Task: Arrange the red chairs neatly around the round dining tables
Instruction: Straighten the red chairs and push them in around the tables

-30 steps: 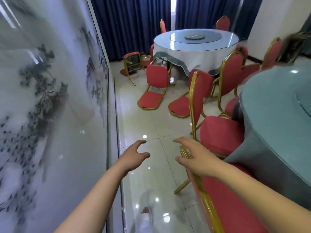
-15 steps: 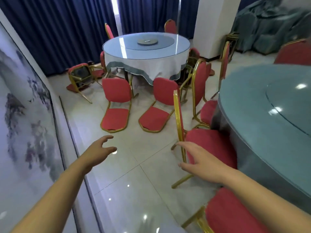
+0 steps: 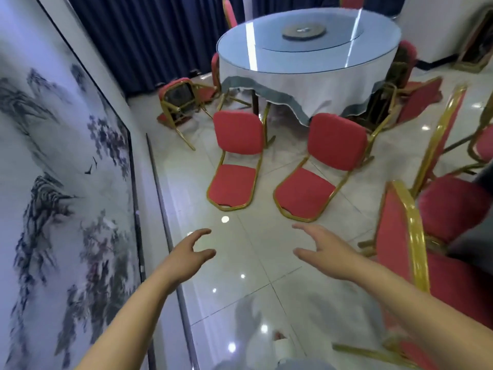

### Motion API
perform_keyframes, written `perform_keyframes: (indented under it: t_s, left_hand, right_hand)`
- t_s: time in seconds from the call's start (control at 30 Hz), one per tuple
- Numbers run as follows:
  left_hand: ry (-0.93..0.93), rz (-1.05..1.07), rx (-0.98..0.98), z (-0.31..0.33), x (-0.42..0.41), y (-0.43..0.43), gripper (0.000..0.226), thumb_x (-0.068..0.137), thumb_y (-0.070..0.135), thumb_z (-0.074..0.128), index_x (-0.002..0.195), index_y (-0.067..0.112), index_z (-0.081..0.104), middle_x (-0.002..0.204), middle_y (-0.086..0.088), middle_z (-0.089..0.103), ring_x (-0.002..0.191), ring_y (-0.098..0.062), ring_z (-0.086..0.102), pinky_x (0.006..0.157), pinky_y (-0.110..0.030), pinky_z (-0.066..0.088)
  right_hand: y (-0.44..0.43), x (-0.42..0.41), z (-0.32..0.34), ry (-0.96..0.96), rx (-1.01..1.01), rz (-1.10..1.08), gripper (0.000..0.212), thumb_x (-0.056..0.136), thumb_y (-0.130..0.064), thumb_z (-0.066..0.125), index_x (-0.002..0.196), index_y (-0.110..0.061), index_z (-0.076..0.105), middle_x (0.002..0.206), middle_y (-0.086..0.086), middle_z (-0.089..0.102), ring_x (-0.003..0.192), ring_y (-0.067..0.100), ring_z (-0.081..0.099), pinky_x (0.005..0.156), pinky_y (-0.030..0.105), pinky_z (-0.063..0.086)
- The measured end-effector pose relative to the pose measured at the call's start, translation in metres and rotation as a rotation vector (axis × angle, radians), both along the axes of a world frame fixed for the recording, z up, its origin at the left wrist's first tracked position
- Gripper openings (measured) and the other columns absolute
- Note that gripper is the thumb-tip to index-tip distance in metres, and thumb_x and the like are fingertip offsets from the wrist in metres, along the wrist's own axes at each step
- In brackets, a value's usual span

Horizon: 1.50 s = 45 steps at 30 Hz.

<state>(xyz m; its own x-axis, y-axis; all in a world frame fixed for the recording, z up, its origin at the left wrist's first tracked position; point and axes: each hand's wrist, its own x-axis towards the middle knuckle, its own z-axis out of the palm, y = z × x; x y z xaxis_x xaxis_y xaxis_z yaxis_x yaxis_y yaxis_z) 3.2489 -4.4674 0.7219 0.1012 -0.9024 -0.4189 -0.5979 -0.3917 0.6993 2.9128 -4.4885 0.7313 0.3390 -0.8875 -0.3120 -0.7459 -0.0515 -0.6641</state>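
- Red chairs (image 3: 238, 133) lie tipped backward on the tiled floor (image 3: 253, 265) near the round dining table (image 3: 306, 84).
- Left hand (image 3: 184, 253) and right hand (image 3: 326, 249) hover apart, fingers (image 3: 306, 228) loosely spread, holding nothing.

Ahead of you, two gold-framed red chairs lie on their backs side by side: the left tipped chair (image 3: 234, 161) and the right tipped chair (image 3: 322, 166), both with legs toward the round dining table (image 3: 306, 62), which has a white cloth and a glass top. An overturned chair (image 3: 178, 102) lies left of that table. An upright chair (image 3: 400, 252) stands close on your right.
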Motion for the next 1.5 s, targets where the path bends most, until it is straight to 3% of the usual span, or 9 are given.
perform_keyframes:
  t_s: [0.1, 0.17, 0.4, 0.57, 0.77, 0.97, 1.17, 1.33, 1.5]
  left_hand:
    - [0.031, 0.111, 0.014, -0.015, 0.036, -0.037, 0.047, 0.089, 0.030, 0.068, 0.132, 0.045, 0.052, 0.149, 0.005, 0.044, 0.135, -0.018, 0.041, 0.097, -0.031, 0.035]
    - [0.024, 0.115, 0.039, -0.026, 0.057, -0.063, 0.048, 0.089, 0.029, 0.068, 0.132, 0.043, 0.051, 0.150, 0.005, 0.043, 0.138, -0.017, 0.039, 0.097, -0.030, 0.034]
    - [0.051, 0.141, 0.035, -0.040, 0.147, -0.205, 0.051, 0.090, 0.028, 0.068, 0.137, 0.037, 0.051, 0.151, 0.002, 0.043, 0.133, -0.020, 0.043, 0.097, -0.031, 0.035]
    - [0.146, 0.070, 0.068, -0.034, 0.188, -0.307, 0.050, 0.089, 0.032, 0.067, 0.136, 0.044, 0.050, 0.149, 0.007, 0.042, 0.116, -0.008, 0.041, 0.096, -0.033, 0.040]
    - [0.129, -0.039, 0.090, -0.036, 0.217, -0.427, 0.053, 0.091, 0.028, 0.066, 0.141, 0.037, 0.048, 0.151, 0.004, 0.043, 0.126, -0.014, 0.043, 0.091, -0.030, 0.036]
    - [0.141, -0.133, 0.097, -0.040, 0.242, -0.544, 0.051, 0.088, 0.031, 0.067, 0.134, 0.046, 0.049, 0.147, 0.009, 0.043, 0.114, -0.009, 0.041, 0.088, -0.031, 0.041]
    - [0.088, -0.055, 0.161, -0.038, 0.274, -0.635, 0.049, 0.091, 0.031, 0.066, 0.134, 0.045, 0.050, 0.150, 0.007, 0.041, 0.116, -0.009, 0.040, 0.093, -0.032, 0.036]
    - [0.106, 0.062, 0.141, -0.030, 0.317, -0.700, 0.048, 0.092, 0.034, 0.064, 0.135, 0.048, 0.049, 0.151, 0.009, 0.040, 0.139, -0.016, 0.035, 0.103, -0.037, 0.037]
    - [0.159, 0.149, 0.137, -0.037, 0.360, -0.765, 0.046, 0.092, 0.030, 0.065, 0.133, 0.044, 0.052, 0.146, 0.008, 0.046, 0.128, -0.016, 0.044, 0.099, -0.034, 0.036]
  right_hand:
    - [-0.057, 0.044, -0.003, -0.017, 0.030, 0.061, 0.064, 0.095, -0.040, 0.061, 0.152, -0.031, 0.034, 0.156, -0.010, 0.033, 0.123, -0.002, 0.041, 0.096, 0.018, 0.031]
    - [-0.091, 0.069, -0.007, -0.008, 0.048, 0.115, 0.065, 0.095, -0.040, 0.061, 0.153, -0.031, 0.033, 0.157, -0.011, 0.031, 0.118, -0.007, 0.041, 0.098, 0.019, 0.029]
    - [-0.222, 0.138, -0.018, 0.050, 0.045, 0.042, 0.065, 0.093, -0.041, 0.063, 0.151, -0.033, 0.034, 0.155, -0.010, 0.034, 0.136, 0.010, 0.038, 0.109, 0.032, 0.038]
    - [-0.290, 0.187, -0.017, 0.003, 0.100, -0.139, 0.063, 0.091, -0.042, 0.064, 0.148, -0.035, 0.038, 0.154, -0.009, 0.037, 0.141, 0.011, 0.033, 0.115, 0.034, 0.030]
    - [-0.362, 0.250, -0.038, -0.126, 0.133, -0.414, 0.059, 0.092, -0.033, 0.067, 0.146, -0.028, 0.042, 0.151, -0.005, 0.037, 0.135, 0.013, 0.040, 0.108, 0.032, 0.035]
    - [-0.454, 0.275, -0.064, -0.174, 0.184, -0.525, 0.058, 0.091, -0.034, 0.067, 0.144, -0.029, 0.044, 0.150, -0.003, 0.040, 0.135, 0.015, 0.041, 0.105, 0.032, 0.036]
    - [-0.578, 0.301, -0.080, -0.280, 0.212, -0.636, 0.056, 0.092, -0.035, 0.066, 0.143, -0.027, 0.047, 0.149, 0.001, 0.041, 0.136, 0.018, 0.041, 0.105, 0.038, 0.039]
    - [-0.675, 0.340, -0.095, -0.311, 0.270, -0.641, 0.058, 0.092, -0.036, 0.066, 0.144, -0.025, 0.044, 0.148, 0.005, 0.045, 0.135, 0.021, 0.042, 0.095, 0.032, 0.038]
    - [-0.755, 0.384, -0.091, -0.296, 0.234, -0.587, 0.059, 0.091, -0.037, 0.067, 0.145, -0.025, 0.044, 0.147, 0.001, 0.046, 0.129, 0.017, 0.046, 0.092, 0.031, 0.041]
